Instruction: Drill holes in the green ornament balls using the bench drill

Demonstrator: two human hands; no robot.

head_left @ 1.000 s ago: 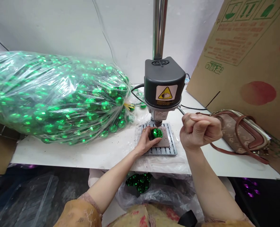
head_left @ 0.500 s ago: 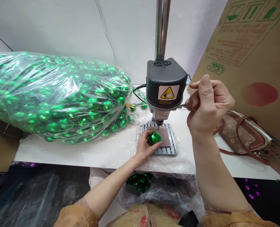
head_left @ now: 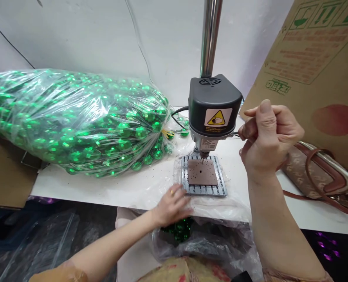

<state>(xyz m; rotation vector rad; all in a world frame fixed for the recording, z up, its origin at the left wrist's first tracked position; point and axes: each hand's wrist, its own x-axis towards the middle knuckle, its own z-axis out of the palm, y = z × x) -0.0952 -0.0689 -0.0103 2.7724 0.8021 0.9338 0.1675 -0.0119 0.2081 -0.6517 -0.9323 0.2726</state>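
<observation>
My right hand (head_left: 272,137) is closed, with its fingers wrapped round the thin lever (head_left: 235,134) on the right side of the black drill press (head_left: 215,103). My left hand (head_left: 174,205) is over the front edge of the table, slightly blurred, its fingers apart and bent downward; no ball shows in it. Below it, green shiny balls (head_left: 181,231) lie in an open plastic bag (head_left: 209,244). A brownish square pad (head_left: 207,176) with a dark hole lies on the slotted metal base (head_left: 222,188) under the drill bit (head_left: 202,161), with dark crumbs scattered about.
On the left lies a large clear bag (head_left: 82,121) full of green balls, tied with yellow. A cardboard box (head_left: 311,58) and a patterned handbag (head_left: 309,168) stand at the right. Purple shiny balls (head_left: 326,246) show below the table at the lower right.
My left hand has moved from the pad down to the table's front edge, and the green ball it held is out of sight. My right hand keeps its grip on the lever.
</observation>
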